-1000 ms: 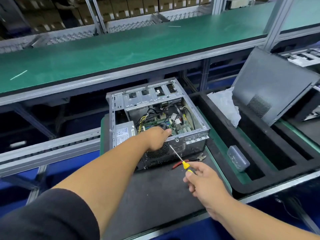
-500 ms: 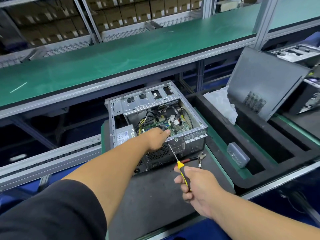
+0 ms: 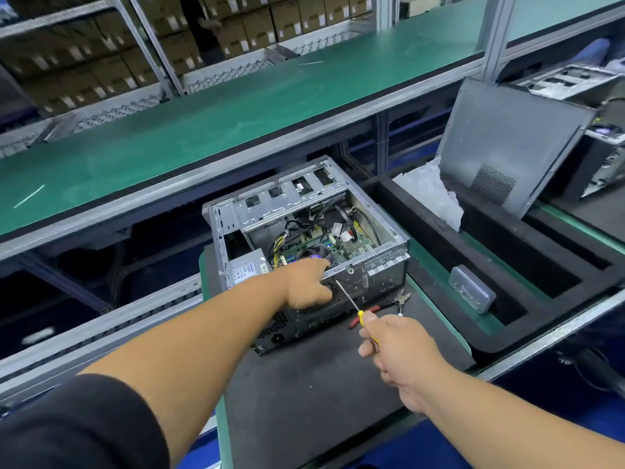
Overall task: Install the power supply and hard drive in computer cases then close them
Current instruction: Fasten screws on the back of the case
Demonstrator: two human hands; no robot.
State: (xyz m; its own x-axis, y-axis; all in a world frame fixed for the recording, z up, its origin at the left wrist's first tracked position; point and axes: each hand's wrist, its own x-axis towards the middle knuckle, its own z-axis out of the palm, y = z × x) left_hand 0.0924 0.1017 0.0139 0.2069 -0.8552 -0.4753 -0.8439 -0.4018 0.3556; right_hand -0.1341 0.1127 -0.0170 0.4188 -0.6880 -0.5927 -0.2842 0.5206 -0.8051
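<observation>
While left hand grips case rim, right hand holds screwdriver.

— What sort of place is this?
— A factory assembly line. A long green belt runs past, roller tracks lie beside the bench, and shelves of cardboard boxes stand behind.
— And the bench?
— An open computer case lies there, with pliers beside it.

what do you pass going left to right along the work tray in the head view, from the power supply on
power supply → left hand → screwdriver → pliers → small grey box → leaning side panel
</observation>
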